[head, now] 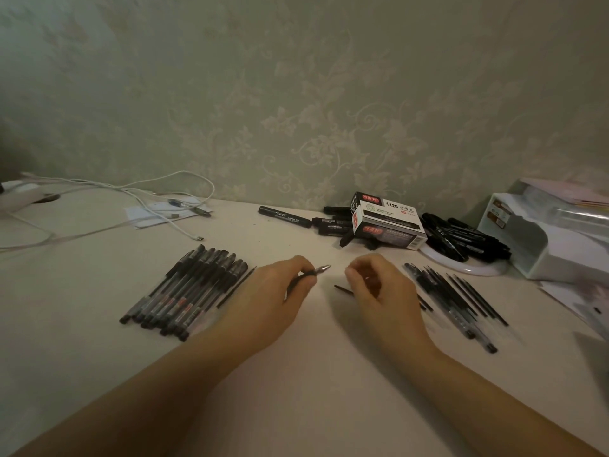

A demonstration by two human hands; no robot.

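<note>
- Pale counter (313, 390): carries every item below.
- White plastic desk organiser (540, 245): far right, near the wall.
- Row of capped clear-and-black gel pens (188, 291): laid side by side, just left of the left hand.
- Heap of black marker pens (468, 240): at the back, right of centre.
- Black-and-white cardboard marker box (387, 222): tilted, resting on markers at the heap's left end.
- Loose thin black refills and clear barrels (461, 298): spread just right of the right hand.
- Left hand (273, 301): fingers curled round a slim black pen with silver tip (313, 272). The tip points toward the right hand.
- Right hand (382, 291): fingers curled, near the pen tip but apart from it. Whether it holds anything cannot be told.
- Single thin black refill (342, 289): one end shows from beneath the right hand.
</note>
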